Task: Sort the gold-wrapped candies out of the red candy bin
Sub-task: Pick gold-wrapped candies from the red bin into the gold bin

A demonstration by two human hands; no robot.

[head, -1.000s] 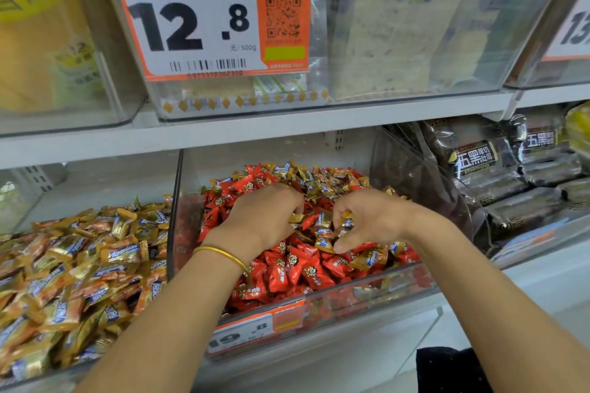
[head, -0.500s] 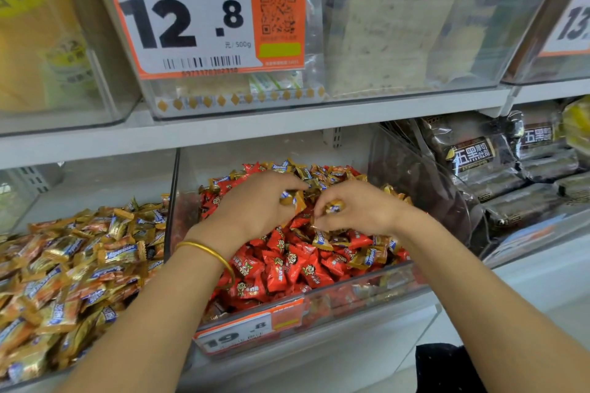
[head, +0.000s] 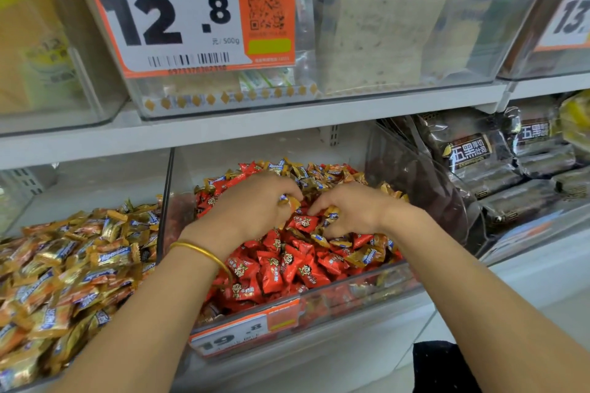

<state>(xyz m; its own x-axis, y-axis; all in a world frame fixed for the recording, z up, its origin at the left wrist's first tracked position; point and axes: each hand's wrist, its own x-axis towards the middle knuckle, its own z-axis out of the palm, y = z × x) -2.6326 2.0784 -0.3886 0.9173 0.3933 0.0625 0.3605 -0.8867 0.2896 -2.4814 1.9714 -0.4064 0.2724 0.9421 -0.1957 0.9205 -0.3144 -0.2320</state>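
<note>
Over middle of red candy bin [head: 360, 292]: left hand [head: 255, 206] pinches gold-wrapped candy [head: 289, 201]; right hand [head: 354, 210], fingers curled, grips second gold-wrapped candy [head: 331, 214].

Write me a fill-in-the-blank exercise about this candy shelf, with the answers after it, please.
The gold bangle sits on the ____ wrist. The price tag on the red candy bin, where the left hand and right hand each pinch a gold-wrapped candy, reads ____. The dark packages lie to that bin's ____.
Answers: left; 19.8; right.
</note>
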